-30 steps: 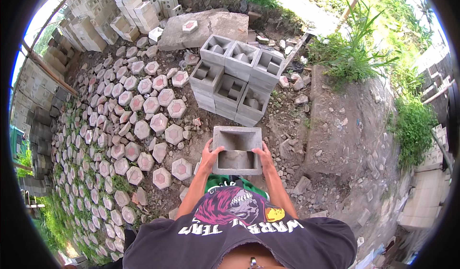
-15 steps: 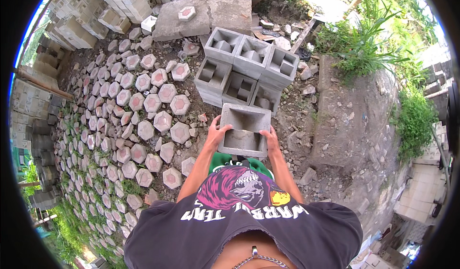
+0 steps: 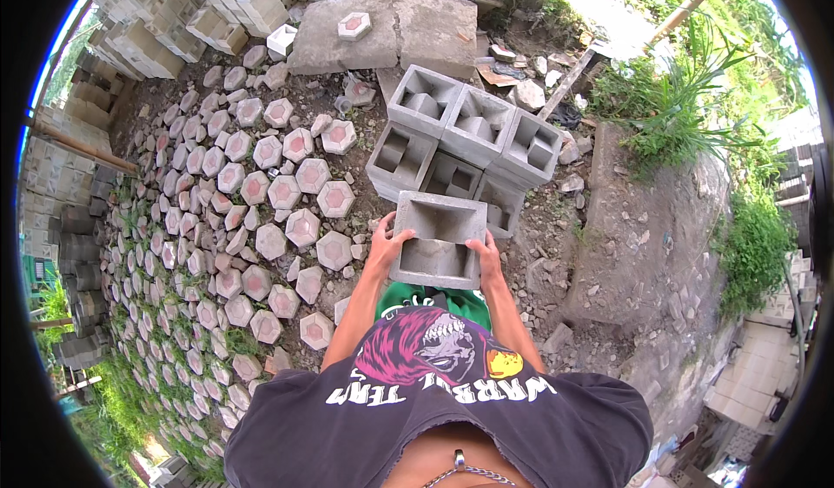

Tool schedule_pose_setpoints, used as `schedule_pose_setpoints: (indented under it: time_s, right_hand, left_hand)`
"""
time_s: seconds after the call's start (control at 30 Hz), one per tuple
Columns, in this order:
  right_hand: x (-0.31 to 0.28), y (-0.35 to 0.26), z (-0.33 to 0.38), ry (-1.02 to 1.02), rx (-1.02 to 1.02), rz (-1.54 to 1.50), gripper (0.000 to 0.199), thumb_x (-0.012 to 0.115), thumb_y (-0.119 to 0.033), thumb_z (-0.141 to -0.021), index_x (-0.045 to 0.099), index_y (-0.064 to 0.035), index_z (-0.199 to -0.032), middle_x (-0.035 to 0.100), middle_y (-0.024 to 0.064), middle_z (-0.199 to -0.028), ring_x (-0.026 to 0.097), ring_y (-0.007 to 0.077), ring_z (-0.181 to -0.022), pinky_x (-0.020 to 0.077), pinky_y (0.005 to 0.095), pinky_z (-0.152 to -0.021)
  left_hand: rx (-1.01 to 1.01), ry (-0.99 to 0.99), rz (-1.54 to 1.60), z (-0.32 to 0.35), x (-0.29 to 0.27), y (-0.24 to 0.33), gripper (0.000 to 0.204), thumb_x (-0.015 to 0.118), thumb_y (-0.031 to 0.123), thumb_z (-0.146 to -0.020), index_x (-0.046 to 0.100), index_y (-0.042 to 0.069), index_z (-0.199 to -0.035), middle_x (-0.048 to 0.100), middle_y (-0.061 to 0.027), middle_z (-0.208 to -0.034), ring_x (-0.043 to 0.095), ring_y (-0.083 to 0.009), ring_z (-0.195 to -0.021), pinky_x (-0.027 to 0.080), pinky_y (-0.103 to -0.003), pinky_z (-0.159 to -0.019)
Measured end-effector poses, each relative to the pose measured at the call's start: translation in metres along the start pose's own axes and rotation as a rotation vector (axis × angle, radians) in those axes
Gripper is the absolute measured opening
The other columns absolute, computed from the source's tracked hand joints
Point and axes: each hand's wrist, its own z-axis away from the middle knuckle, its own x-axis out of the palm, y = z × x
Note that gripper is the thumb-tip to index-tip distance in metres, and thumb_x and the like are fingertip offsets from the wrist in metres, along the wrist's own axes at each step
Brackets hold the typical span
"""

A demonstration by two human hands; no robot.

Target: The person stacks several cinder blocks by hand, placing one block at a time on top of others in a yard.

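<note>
Between my two hands is a grey concrete block (image 3: 440,265) with two hollow openings, held in front of my body. My left hand (image 3: 387,243) grips its left side, thumb over the top edge. On the opposite side my right hand (image 3: 484,254) holds it the same way. Just beyond stands a stack of similar blocks (image 3: 480,127), laid in two rows, with more blocks under the top ones. The held block covers part of the nearest stacked ones. My fingers on the block's outer faces are partly hidden.
Many hexagonal pavers (image 3: 334,199) with reddish centres lie over the ground at left. A cracked concrete slab (image 3: 382,36) lies behind the stack, one paver on it. Rubble and a raised dirt ledge (image 3: 634,219) are at right. Pale blocks (image 3: 252,6) are piled at far left.
My view has shifted slightly, so the stack and pavers appear farther right and lower. Both hands keep hold of the block, which sits slightly left of where it was in view.
</note>
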Motion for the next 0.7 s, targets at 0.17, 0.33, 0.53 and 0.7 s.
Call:
schedule_pose_setpoints:
  time_s: [0.17, 0.33, 0.53, 0.7]
  right_hand:
    - [0.003, -0.001, -0.046, -0.073, 0.029, -0.037, 0.078, 0.067, -0.013, -0.070, 0.035, -0.0032, -0.141, 0.052, 0.0111, -0.126, 0.051, 0.0221, -0.113, 0.0408, 0.0338, -0.097]
    - [0.023, -0.025, -0.087, -0.058, 0.028, -0.030, 0.079, 0.068, -0.013, -0.070, 0.035, -0.0030, -0.141, 0.052, 0.0114, -0.128, 0.051, 0.0214, -0.115, 0.0404, 0.0336, -0.098]
    - [0.042, -0.046, -0.123, -0.096, 0.017, -0.014, 0.078, 0.067, -0.013, -0.071, 0.035, -0.0036, -0.142, 0.052, 0.0117, -0.128, 0.052, 0.0213, -0.114, 0.0406, 0.0334, -0.098]
    - [0.058, -0.041, -0.146, -0.045, 0.075, -0.065, 0.078, 0.067, -0.011, -0.071, 0.035, -0.0047, -0.142, 0.054, 0.0117, -0.125, 0.054, 0.0212, -0.112, 0.0415, 0.0329, -0.097]
  left_hand:
    - [-0.008, 0.045, -0.011, -0.038, -0.003, 0.004, 0.081, 0.076, 0.019, -0.068, 0.038, 0.006, -0.139, 0.060, -0.0199, -0.115, 0.062, -0.0244, -0.099, 0.049, -0.037, -0.086]
    - [0.003, 0.083, -0.025, -0.077, 0.003, 0.032, 0.079, 0.076, 0.017, -0.068, 0.040, 0.005, -0.138, 0.061, -0.0186, -0.113, 0.062, -0.0242, -0.098, 0.049, -0.036, -0.086]
    - [-0.041, 0.070, 0.063, -0.106, -0.004, 0.054, 0.081, 0.074, 0.018, -0.068, 0.036, 0.007, -0.139, 0.062, -0.0182, -0.111, 0.062, -0.0240, -0.096, 0.051, -0.037, -0.083]
    - [-0.043, 0.070, -0.083, -0.137, -0.013, 0.067, 0.081, 0.074, 0.020, -0.070, 0.035, 0.001, -0.138, 0.058, -0.0195, -0.117, 0.058, -0.0255, -0.104, 0.048, -0.038, -0.088]
